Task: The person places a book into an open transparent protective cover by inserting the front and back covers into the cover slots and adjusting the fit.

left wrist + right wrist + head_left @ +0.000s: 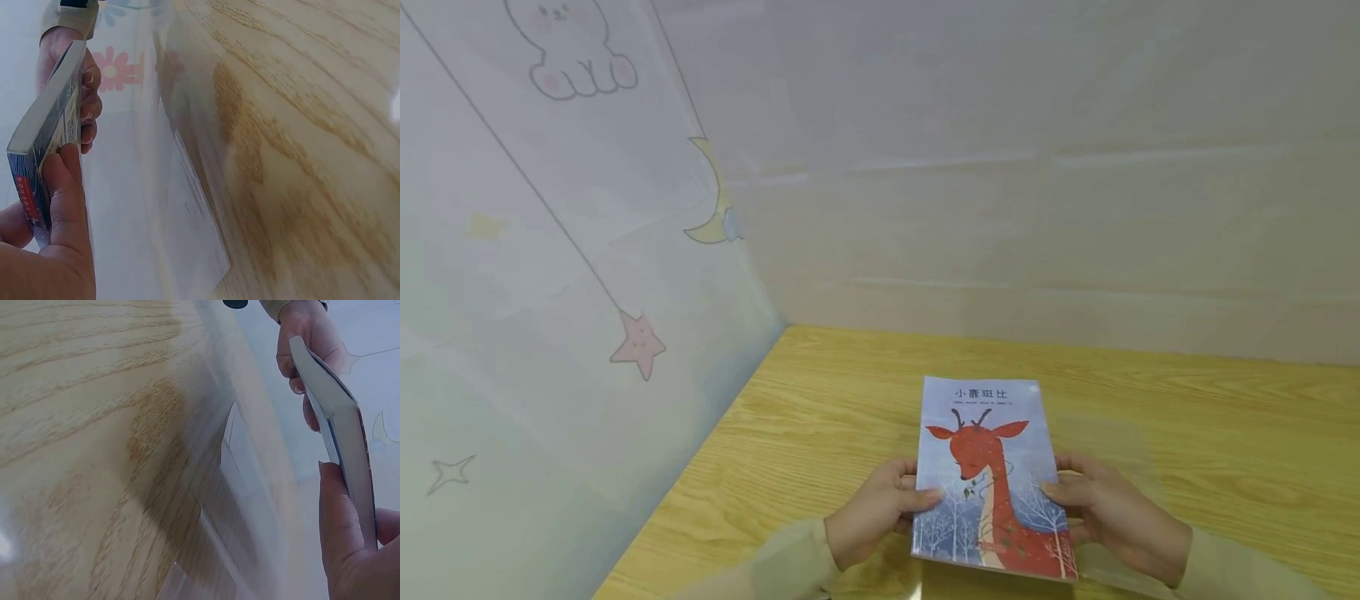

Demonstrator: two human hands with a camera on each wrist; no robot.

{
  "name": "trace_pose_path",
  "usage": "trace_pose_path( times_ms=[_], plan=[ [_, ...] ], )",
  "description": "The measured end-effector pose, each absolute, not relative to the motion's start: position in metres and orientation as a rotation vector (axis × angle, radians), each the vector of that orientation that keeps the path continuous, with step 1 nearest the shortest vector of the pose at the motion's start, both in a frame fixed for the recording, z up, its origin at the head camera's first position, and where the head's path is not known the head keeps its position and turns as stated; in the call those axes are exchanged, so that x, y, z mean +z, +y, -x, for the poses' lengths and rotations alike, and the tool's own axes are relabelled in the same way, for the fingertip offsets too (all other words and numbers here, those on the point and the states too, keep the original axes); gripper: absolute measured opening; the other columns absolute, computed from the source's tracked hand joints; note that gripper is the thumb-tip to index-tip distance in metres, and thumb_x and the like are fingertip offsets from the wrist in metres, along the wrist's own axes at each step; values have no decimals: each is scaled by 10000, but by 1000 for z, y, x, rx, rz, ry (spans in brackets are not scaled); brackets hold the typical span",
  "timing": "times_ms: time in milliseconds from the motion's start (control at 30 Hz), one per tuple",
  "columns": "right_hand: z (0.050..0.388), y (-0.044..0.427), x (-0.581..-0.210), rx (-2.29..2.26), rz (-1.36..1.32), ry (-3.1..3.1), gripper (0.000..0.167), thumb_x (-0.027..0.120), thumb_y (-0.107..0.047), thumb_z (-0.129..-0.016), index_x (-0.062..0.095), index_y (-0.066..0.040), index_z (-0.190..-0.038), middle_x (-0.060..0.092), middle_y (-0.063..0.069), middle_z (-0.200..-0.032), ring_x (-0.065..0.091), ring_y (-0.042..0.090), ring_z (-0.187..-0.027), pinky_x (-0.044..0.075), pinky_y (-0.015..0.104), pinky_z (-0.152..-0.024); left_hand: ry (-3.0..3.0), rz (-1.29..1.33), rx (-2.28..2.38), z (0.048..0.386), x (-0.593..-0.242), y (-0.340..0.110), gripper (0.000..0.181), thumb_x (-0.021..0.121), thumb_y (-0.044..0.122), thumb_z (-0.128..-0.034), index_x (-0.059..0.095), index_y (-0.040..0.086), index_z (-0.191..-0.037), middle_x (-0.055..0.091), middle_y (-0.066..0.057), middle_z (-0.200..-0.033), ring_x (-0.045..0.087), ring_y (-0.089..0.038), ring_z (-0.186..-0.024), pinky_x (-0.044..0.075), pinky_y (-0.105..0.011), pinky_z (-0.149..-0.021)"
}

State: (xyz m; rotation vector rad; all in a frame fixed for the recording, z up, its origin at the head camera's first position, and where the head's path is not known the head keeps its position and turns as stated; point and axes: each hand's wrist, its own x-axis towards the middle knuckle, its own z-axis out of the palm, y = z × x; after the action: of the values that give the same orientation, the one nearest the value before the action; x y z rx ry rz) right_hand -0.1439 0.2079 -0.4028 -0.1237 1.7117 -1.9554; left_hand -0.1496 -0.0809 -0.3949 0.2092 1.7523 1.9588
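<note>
1. Nearest, at 8 o'clock from the book's middle in the head view, a pale left sleeve [793,554] comes in; a matching right sleeve [1232,567] comes in between 3 and 4 o'clock.
2. The left hand [880,508], between 8 and 9 o'clock, pinches the book's edge, thumb on the front cover and fingers behind.
3. The right hand [1112,508], between 3 and 4 o'clock, pinches the opposite edge the same way, thumb in front and fingers behind.
4. The book [981,483] is between the two hands, held up off the table, closed, its front cover facing the person. The cover shows a red deer with dark antlers, white bare trees and dark writing at 12 o'clock.
5. A clear plastic sheet [1120,446] lies on the table, its far part between 2 and 3 o'clock, running behind the right hand; the wrist views show a raised edge.
6. The yellow wood-grain table [775,433] spreads beneath.
7. The left wall [550,400] carries a pink star [640,343] near 10 o'clock and a yellow moon [707,229] between 10 and 11.
8. At 12 o'clock, the back wall [1000,233] is pale and creased.
</note>
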Motion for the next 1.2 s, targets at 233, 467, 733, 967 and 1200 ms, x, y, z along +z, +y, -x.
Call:
trace_pose_path(
  times_ms=[233, 467, 733, 967, 1200],
  plan=[
    [141, 217, -402, -1947, 104, 1690, 598, 470, -138, -1021, 126, 177, -1396, 661, 59, -1017, 659, 225, -910, 566, 430, -770, 1748, -218, 1961, 150, -396, -73, 291, 608, 13, -922, 510, -56, -1186, 704, -182, -1014, 674, -134, -757, 563, -273, -660],
    [140, 226, -403, -1973, 122, 1671, 455, 447, -116, -1029, 229, 135, -1341, 657, 56, -1008, 660, 226, -900, 569, 432, -761, 1772, -217, 1935, 151, -396, -65, 295, 599, 13, -934, 491, -44, -1203, 699, -195, -1035, 684, -158, -783, 574, -311, -676],
    [140, 235, -407, -1973, 109, 1649, 447, 467, -131, -1024, 274, 117, -1342, 664, 64, -1024, 661, 238, -917, 565, 445, -781, 1769, -200, 1922, 151, -397, -59, 267, 603, 15, -938, 497, -31, -1179, 708, -187, -982, 681, -144, -748, 575, -307, -658],
    [139, 245, -414, -1993, 127, 1602, 391, 461, -151, -1030, 348, 56, -1342, 667, 69, -1061, 670, 264, -947, 552, 468, -816, 1737, -227, 1911, 153, -397, -53, 245, 594, 17, -946, 537, -50, -1175, 705, -198, -989, 684, -158, -766, 579, -315, -660],
    [137, 253, -417, -1977, 88, 1625, 503, 451, -162, -1034, 231, 113, -1392, 658, 57, -1062, 662, 256, -954, 548, 465, -822, 1736, -241, 1884, 155, -397, -46, 224, 594, 30, -952, 586, -47, -1163, 709, -183, -973, 678, -141, -741, 576, -301, -634]
  ],
)
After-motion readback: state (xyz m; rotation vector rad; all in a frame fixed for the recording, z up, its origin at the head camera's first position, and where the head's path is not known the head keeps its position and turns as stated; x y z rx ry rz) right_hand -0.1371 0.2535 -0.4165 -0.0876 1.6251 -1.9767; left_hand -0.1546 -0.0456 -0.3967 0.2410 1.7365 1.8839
